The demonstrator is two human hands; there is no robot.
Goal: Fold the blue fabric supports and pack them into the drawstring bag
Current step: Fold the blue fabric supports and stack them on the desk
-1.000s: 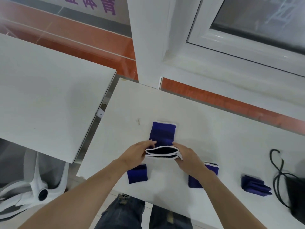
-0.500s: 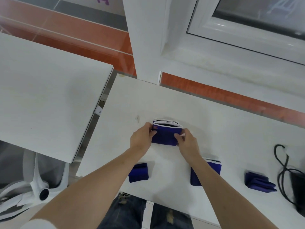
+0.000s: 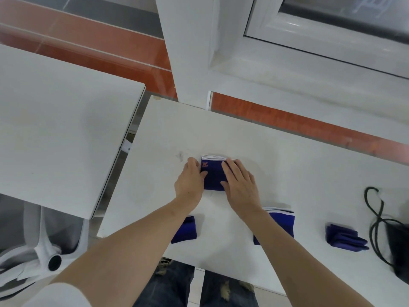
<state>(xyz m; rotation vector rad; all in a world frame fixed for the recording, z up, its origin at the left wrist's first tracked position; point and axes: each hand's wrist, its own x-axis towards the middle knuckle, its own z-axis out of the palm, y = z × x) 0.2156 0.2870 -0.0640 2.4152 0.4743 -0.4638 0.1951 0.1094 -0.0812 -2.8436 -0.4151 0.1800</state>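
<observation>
A blue fabric support [image 3: 213, 173] with white edging lies folded in half on the white table [image 3: 309, 173]. My left hand [image 3: 190, 180] presses its left edge and my right hand [image 3: 240, 185] lies flat on its right half, fingers spread. Other folded blue supports rest nearer me: one under my left forearm [image 3: 185, 230], one under my right forearm [image 3: 281, 222], and a crumpled one [image 3: 345, 238] to the right. The black drawstring bag [image 3: 398, 244] with its cord [image 3: 376, 222] lies at the table's right edge.
A second white table [image 3: 55, 134] stands to the left across a narrow gap. A white chair base [image 3: 44, 255] sits below it. A window frame and sill [image 3: 309, 69] run behind the table.
The support's near end was lifted and folded over away from me. Both hands then moved on top and now press the folded piece flat.
</observation>
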